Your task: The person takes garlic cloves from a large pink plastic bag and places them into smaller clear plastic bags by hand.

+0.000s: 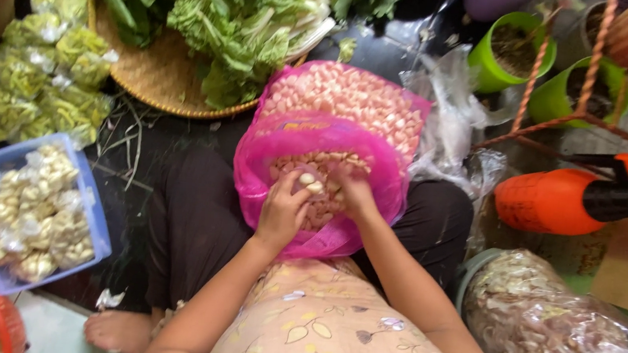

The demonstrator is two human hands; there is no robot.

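Note:
A pink plastic bag (287,140) full of peeled garlic cloves (340,99) rests on my lap. My left hand (280,211) is inside the bag's mouth and pinches a pale garlic clove (308,180) between its fingertips. My right hand (354,191) reaches into the same opening, with its fingers down among the cloves. Whether it grips any clove is hidden.
A blue tub (97,229) of small bagged garlic sits at left, with a red basket (7,312) below it. A woven tray (148,79) holds leafy greens. Small bags of greens (43,69) lie far left. An orange sprayer (554,197), green pots (503,53) and a clear sack of garlic skins (543,325) stand at right.

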